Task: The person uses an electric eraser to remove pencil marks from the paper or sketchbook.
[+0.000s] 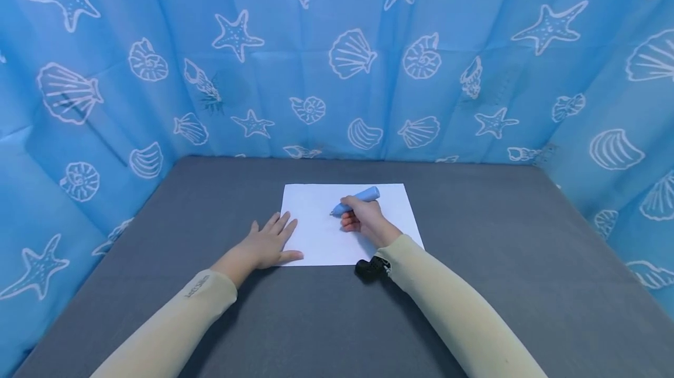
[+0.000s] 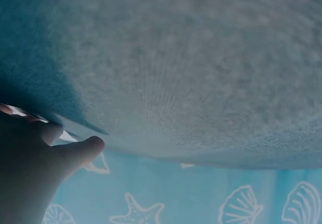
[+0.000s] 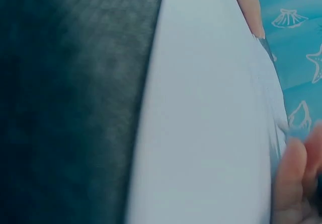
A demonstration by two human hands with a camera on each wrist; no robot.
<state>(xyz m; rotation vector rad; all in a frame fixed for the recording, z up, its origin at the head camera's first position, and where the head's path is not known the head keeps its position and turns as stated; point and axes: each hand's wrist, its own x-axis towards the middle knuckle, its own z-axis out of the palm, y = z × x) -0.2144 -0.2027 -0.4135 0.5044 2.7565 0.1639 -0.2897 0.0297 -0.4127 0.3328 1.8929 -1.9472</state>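
A white sheet of paper (image 1: 318, 237) lies flat on the dark grey table in the head view. My left hand (image 1: 267, 245) rests palm down over its left edge, fingers spread. In the left wrist view, only the thumb side of that hand (image 2: 48, 158) shows, dark against the cloth. Over the right half of the sheet, my right hand (image 1: 370, 221) grips a thick blue pen (image 1: 367, 194), its narrow tip pointing left and down at the paper. Whether the tip touches is too small to tell. The right wrist view catches curled fingertips (image 3: 292, 166) beside the paper (image 3: 206, 108).
Grey cloth covers the table (image 1: 489, 232) on all sides of the paper. A blue curtain (image 1: 326, 91) printed with white shells and starfish stands behind and at both sides. A small black object (image 1: 368, 270) sits at the right sleeve's cuff, by the paper's near edge.
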